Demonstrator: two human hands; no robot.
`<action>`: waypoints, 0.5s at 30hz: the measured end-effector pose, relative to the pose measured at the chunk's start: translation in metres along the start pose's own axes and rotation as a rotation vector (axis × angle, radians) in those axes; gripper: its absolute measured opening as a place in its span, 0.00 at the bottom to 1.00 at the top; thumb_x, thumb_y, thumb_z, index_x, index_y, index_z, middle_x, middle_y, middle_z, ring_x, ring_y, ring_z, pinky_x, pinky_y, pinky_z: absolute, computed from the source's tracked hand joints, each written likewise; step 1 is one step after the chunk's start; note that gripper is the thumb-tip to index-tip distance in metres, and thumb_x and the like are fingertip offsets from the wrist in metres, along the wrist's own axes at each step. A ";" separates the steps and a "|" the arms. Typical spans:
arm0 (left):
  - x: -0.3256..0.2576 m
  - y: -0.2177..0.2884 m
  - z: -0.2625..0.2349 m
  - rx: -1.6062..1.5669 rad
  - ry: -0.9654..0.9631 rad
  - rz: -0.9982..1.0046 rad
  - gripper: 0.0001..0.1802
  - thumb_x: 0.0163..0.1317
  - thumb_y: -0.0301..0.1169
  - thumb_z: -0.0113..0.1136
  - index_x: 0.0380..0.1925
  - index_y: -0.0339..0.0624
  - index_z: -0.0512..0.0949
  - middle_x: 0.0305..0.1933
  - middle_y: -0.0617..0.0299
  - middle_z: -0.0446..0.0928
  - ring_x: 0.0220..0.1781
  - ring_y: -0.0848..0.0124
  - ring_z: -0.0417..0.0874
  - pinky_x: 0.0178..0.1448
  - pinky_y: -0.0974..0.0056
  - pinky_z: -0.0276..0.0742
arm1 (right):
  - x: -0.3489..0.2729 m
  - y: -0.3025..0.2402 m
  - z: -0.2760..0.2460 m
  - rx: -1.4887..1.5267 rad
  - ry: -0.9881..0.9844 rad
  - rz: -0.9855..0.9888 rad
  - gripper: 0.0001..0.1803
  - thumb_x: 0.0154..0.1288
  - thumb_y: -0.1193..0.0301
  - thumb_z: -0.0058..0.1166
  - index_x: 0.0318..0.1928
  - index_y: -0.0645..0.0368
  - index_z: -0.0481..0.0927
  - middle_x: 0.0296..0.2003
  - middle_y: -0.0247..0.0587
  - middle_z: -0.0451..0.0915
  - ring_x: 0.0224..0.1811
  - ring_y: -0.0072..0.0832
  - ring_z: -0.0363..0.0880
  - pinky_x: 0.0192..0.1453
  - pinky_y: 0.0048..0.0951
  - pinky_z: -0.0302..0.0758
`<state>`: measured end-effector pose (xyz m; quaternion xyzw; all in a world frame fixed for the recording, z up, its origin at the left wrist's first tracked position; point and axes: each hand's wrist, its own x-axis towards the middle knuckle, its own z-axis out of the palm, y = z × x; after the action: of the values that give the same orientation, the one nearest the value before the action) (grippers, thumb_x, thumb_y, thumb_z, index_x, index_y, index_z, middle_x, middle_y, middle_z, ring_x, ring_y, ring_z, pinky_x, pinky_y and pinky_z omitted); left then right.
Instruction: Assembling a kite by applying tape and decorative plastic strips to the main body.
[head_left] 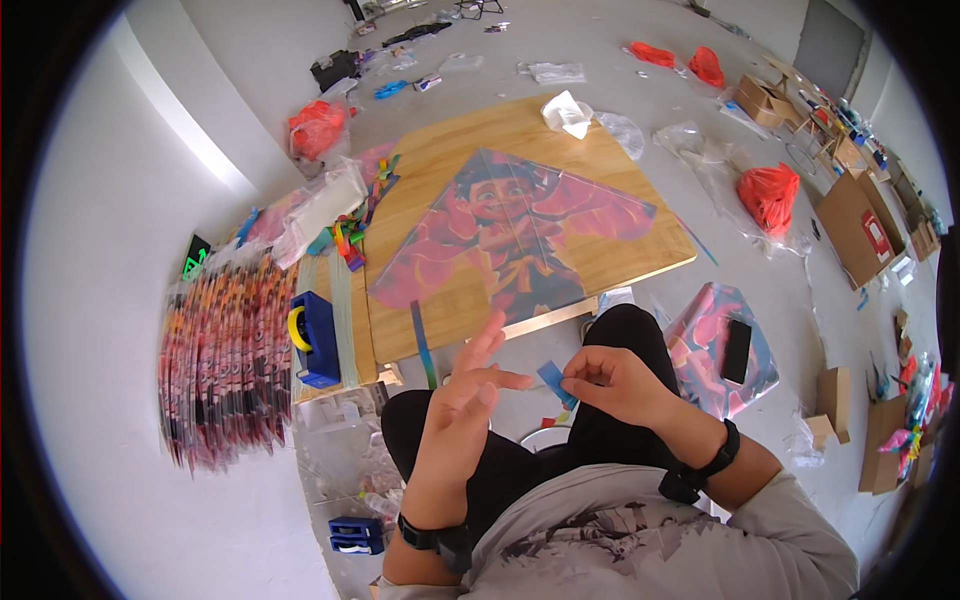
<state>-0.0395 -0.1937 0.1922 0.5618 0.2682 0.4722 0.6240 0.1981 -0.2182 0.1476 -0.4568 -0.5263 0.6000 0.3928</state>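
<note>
My right hand (625, 385) pinches a short blue ribbon strip (556, 383) between thumb and fingers, above my lap. My left hand (458, 415) is raised just to its left, fingers spread, with nothing in it. Ahead of both hands a kite (515, 225) printed with a cartoon figure lies flat on the wooden table (640, 265). From the kite's left corner a blue-green ribbon tail (421, 345) hangs down over the table's front edge.
A blue tape dispenser (318, 345) with a yellow roll stands at the table's left, beside a long row of stacked kites (225, 365). Coloured ribbons (352, 235) lie in a heap near it. On my right, a black phone (736, 351) rests on a printed kite piece (700, 365).
</note>
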 end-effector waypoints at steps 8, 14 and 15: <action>0.003 -0.005 0.000 -0.164 -0.038 -0.354 0.26 0.74 0.47 0.50 0.53 0.35 0.83 0.76 0.47 0.63 0.72 0.59 0.68 0.74 0.54 0.57 | 0.002 -0.003 0.007 -0.012 0.029 0.013 0.07 0.70 0.72 0.61 0.41 0.64 0.81 0.31 0.31 0.82 0.33 0.14 0.78 0.40 0.19 0.75; 0.000 -0.019 -0.007 -0.244 -0.032 -0.364 0.24 0.76 0.44 0.50 0.56 0.35 0.80 0.76 0.50 0.64 0.69 0.65 0.72 0.70 0.59 0.63 | 0.003 -0.001 0.009 -0.015 0.029 0.001 0.07 0.70 0.72 0.61 0.41 0.64 0.81 0.30 0.31 0.82 0.32 0.14 0.78 0.40 0.19 0.76; 0.001 -0.019 -0.007 -0.244 -0.022 -0.369 0.24 0.76 0.44 0.49 0.57 0.35 0.80 0.76 0.50 0.64 0.68 0.66 0.72 0.70 0.60 0.64 | 0.002 -0.003 0.009 -0.022 0.030 0.007 0.07 0.70 0.73 0.61 0.41 0.64 0.81 0.30 0.31 0.82 0.32 0.14 0.78 0.40 0.19 0.76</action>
<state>-0.0401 -0.1884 0.1728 0.4287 0.3007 0.3727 0.7661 0.1889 -0.2180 0.1500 -0.4719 -0.5253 0.5887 0.3935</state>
